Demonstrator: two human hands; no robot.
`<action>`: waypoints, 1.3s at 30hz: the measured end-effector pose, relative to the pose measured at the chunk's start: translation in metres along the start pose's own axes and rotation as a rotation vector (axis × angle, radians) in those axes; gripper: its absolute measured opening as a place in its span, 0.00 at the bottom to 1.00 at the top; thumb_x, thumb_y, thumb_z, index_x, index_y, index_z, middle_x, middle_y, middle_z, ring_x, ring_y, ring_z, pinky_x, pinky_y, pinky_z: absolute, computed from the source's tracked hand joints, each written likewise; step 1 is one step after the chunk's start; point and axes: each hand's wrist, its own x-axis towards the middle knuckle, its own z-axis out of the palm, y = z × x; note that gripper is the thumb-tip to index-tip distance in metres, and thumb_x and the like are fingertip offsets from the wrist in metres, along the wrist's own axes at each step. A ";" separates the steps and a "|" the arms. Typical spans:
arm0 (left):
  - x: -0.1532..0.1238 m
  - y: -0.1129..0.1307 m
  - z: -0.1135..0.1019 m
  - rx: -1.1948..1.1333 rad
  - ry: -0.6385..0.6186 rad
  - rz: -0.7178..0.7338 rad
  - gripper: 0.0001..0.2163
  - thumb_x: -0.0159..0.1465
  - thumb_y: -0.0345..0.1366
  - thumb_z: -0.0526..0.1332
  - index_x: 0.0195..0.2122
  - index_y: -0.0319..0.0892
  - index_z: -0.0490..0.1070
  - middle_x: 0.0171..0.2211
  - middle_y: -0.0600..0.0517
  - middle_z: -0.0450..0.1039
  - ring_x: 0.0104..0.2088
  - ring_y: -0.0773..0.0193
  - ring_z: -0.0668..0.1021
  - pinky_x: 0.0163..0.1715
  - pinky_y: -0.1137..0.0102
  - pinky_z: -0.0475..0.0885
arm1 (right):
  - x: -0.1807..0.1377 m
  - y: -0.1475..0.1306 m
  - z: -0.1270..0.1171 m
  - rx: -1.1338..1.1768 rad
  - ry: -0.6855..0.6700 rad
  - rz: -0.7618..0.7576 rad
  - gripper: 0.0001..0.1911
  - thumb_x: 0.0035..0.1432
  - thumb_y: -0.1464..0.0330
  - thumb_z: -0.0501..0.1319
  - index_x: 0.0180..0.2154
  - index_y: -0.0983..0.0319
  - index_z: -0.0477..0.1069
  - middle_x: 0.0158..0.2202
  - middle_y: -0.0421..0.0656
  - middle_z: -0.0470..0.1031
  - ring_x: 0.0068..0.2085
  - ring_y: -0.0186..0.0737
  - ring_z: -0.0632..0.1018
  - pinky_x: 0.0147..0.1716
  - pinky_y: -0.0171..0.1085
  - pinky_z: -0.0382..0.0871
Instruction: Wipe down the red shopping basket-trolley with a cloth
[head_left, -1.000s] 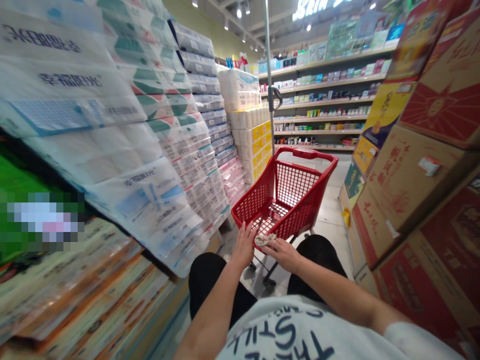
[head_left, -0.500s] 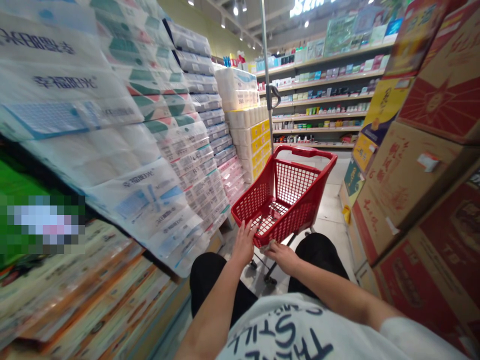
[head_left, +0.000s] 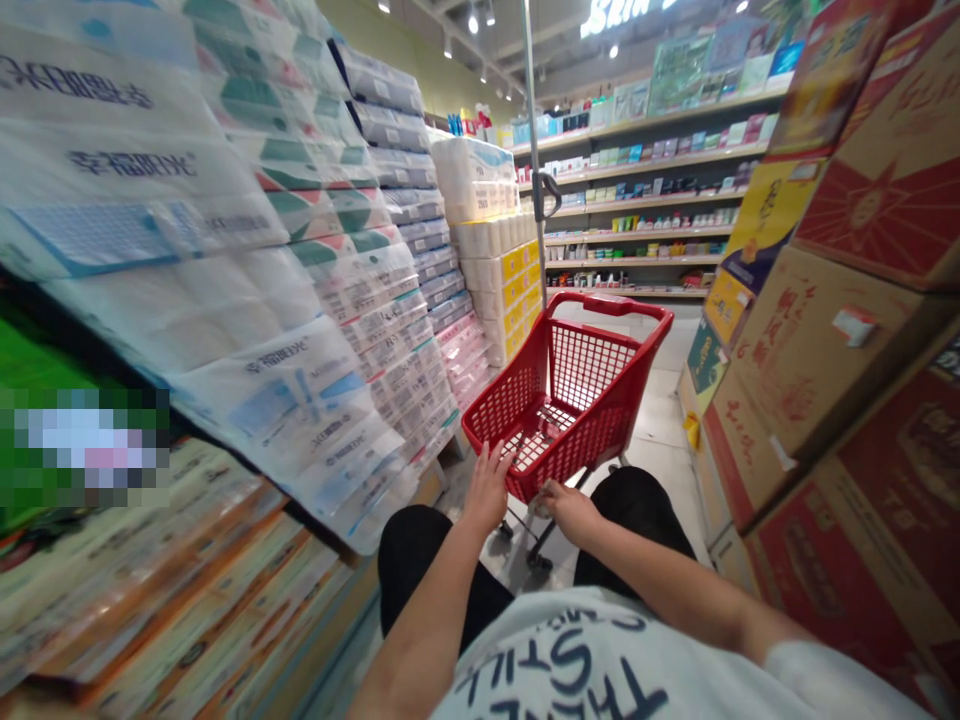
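A red plastic shopping cart (head_left: 592, 440) with a lattice basket stands before my knees, its low end toward me and its handle at the far side. At the near left corner, my left hand (head_left: 489, 490) grips the basket's rim, fingers bent over the edge. My right hand (head_left: 568, 510) is closed, just under the basket's near lower edge. A small greyish crumpled cloth (head_left: 541, 503) pokes out from its fingers; most of it is hidden. Inside the basket, a small reddish patch shows on the floor, too small to make out.
Stacked tissue packs (head_left: 300, 230) rise on my left, with boxed goods (head_left: 195, 600) low beside me. Cardboard cartons (head_left: 810, 330) line the right. Behind the cart stand a metal pole (head_left: 534, 130) and shelves (head_left: 637, 230) of small products. Pale floor tiles (head_left: 656, 430) run between.
My right hand has shifted slightly down and right with the cloth, drawing a little away from the basket edge. My left hand and the cart have stayed in place.
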 end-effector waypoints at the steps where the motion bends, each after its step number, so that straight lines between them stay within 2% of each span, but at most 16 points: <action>1: 0.000 0.000 0.000 0.001 0.001 0.005 0.35 0.52 0.18 0.51 0.62 0.44 0.57 0.68 0.49 0.47 0.69 0.52 0.41 0.65 0.51 0.50 | 0.000 -0.002 -0.005 0.005 0.025 -0.006 0.13 0.57 0.73 0.58 0.41 0.57 0.76 0.43 0.43 0.72 0.39 0.40 0.72 0.37 0.35 0.66; 7: -0.001 0.000 0.000 0.008 0.006 0.005 0.33 0.54 0.18 0.50 0.62 0.42 0.57 0.68 0.49 0.47 0.68 0.53 0.41 0.66 0.52 0.50 | 0.006 -0.010 -0.046 0.034 0.332 -0.235 0.24 0.54 0.74 0.59 0.53 0.57 0.69 0.48 0.48 0.69 0.51 0.49 0.66 0.53 0.47 0.61; 11: -0.001 -0.002 -0.003 0.032 0.005 -0.021 0.30 0.55 0.19 0.51 0.61 0.39 0.58 0.68 0.45 0.47 0.68 0.52 0.41 0.65 0.52 0.49 | 0.017 -0.007 -0.060 0.043 0.316 -0.210 0.26 0.52 0.76 0.59 0.53 0.58 0.69 0.46 0.48 0.69 0.47 0.47 0.68 0.49 0.45 0.66; 16: 0.006 0.006 -0.009 0.048 -0.050 -0.121 0.28 0.55 0.23 0.54 0.59 0.38 0.61 0.67 0.42 0.48 0.68 0.47 0.44 0.65 0.49 0.48 | 0.039 0.000 -0.074 0.083 0.433 -0.092 0.23 0.52 0.77 0.58 0.51 0.59 0.70 0.45 0.48 0.69 0.47 0.46 0.67 0.51 0.44 0.65; 20: 0.011 0.023 -0.004 0.048 -0.053 -0.013 0.23 0.60 0.29 0.53 0.58 0.38 0.62 0.64 0.43 0.56 0.68 0.50 0.48 0.65 0.50 0.49 | 0.053 -0.002 -0.084 0.053 0.264 -0.009 0.23 0.52 0.77 0.58 0.50 0.59 0.70 0.51 0.48 0.67 0.51 0.45 0.67 0.52 0.42 0.63; 22: 0.013 0.026 0.004 0.053 -0.032 0.011 0.20 0.63 0.31 0.51 0.57 0.36 0.63 0.60 0.42 0.63 0.66 0.51 0.54 0.64 0.50 0.52 | 0.056 -0.007 -0.087 0.041 0.176 0.004 0.23 0.53 0.73 0.59 0.52 0.59 0.68 0.53 0.48 0.66 0.53 0.46 0.66 0.53 0.42 0.62; 24: 0.012 0.024 0.012 0.071 0.020 0.009 0.17 0.65 0.30 0.49 0.53 0.35 0.65 0.56 0.40 0.67 0.63 0.53 0.61 0.63 0.51 0.55 | 0.058 -0.012 -0.090 0.027 0.124 0.010 0.22 0.55 0.68 0.60 0.52 0.59 0.67 0.52 0.47 0.68 0.53 0.47 0.66 0.53 0.43 0.61; 27: 0.008 0.016 0.023 0.095 0.121 0.023 0.14 0.66 0.29 0.47 0.49 0.37 0.67 0.51 0.40 0.71 0.58 0.54 0.68 0.61 0.51 0.58 | 0.058 -0.020 -0.094 -0.013 0.089 0.031 0.16 0.60 0.63 0.56 0.49 0.59 0.69 0.46 0.47 0.71 0.50 0.47 0.67 0.52 0.44 0.61; 31: -0.004 0.011 0.028 0.103 0.182 0.078 0.14 0.64 0.29 0.50 0.50 0.39 0.65 0.51 0.42 0.69 0.58 0.54 0.67 0.62 0.50 0.58 | 0.056 -0.029 -0.094 -0.086 0.073 0.035 0.12 0.62 0.66 0.53 0.43 0.62 0.72 0.42 0.49 0.72 0.45 0.46 0.69 0.49 0.43 0.61; 36: -0.010 0.013 0.017 0.095 0.096 0.064 0.16 0.64 0.27 0.49 0.52 0.40 0.64 0.54 0.45 0.67 0.60 0.56 0.65 0.63 0.52 0.55 | 0.056 -0.037 -0.091 -0.139 0.062 0.019 0.11 0.63 0.67 0.53 0.39 0.64 0.72 0.40 0.50 0.73 0.43 0.46 0.70 0.44 0.42 0.62; 39: -0.005 0.010 0.006 0.091 0.051 0.042 0.15 0.64 0.27 0.48 0.50 0.40 0.67 0.51 0.46 0.70 0.59 0.57 0.65 0.64 0.52 0.53 | 0.062 -0.027 -0.098 -0.161 0.045 -0.033 0.11 0.63 0.65 0.53 0.41 0.61 0.72 0.41 0.49 0.74 0.43 0.46 0.70 0.41 0.42 0.62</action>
